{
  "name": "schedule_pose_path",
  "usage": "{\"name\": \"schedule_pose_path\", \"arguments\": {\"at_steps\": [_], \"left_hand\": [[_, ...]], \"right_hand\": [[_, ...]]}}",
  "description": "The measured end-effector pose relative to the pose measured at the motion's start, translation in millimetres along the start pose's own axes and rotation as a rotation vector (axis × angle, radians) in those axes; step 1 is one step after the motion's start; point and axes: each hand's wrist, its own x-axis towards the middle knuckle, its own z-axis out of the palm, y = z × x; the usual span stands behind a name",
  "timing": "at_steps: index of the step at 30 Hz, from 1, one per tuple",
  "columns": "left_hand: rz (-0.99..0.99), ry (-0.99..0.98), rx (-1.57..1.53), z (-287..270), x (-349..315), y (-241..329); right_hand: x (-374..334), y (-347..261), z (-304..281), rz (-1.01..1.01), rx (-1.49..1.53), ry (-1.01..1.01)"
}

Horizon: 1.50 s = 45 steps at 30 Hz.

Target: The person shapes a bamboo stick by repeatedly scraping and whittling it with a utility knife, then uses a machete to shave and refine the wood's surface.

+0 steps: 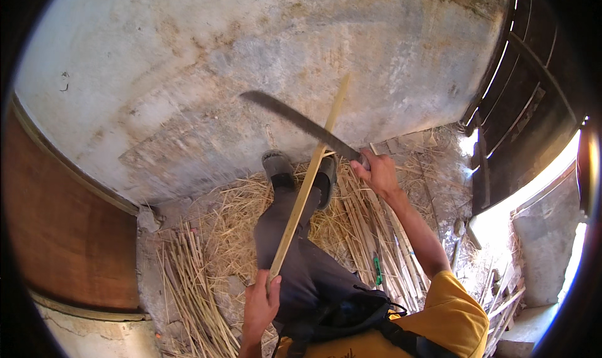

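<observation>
Near the lower middle, my left hand (259,303) is closed round the near end of a long, pale bamboo strip (296,217). The strip slants up across my legs and past my shoes toward the wall. My right hand (379,171) grips the handle of a machete (285,112) with a long, dark, curved blade. Its blade crosses the strip beyond my feet, pointing up and to the left. Close to that crossing, a thin sliver stands out from the strip's side. Whether the edge is cutting into the bamboo, I cannot tell.
Shavings (235,223) litter the floor round my shoes (276,165). Bundled strips lie at left (191,283) and right (370,232), a small green tool or handle (377,269) on the latter. A stained wall (301,50) rises ahead; a brown panel (75,220) stands left.
</observation>
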Motion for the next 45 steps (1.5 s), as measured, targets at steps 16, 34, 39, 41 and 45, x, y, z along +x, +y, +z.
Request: {"name": "schedule_pose_path", "arguments": {"at_steps": [16,34,39,41,45], "left_hand": [[0.054,-0.080,-0.085,13,14,-16],[0.163,-0.040,0.023,22,11,-29],[0.019,-0.056,0.142,-1,-14,-47],[0.001,-0.083,0.163,0,-18,-50],[0.043,-0.087,0.006,9,-11,-50]], "right_hand": [[-32,-36,-9,-0.267,0.189,-0.115],[-54,-47,-9,-0.430,0.084,-0.260],[5,25,-23,0.151,-0.026,0.061],[4,43,-19,0.194,0.022,0.063],[-29,35,0,0.423,0.490,-0.008]]}}
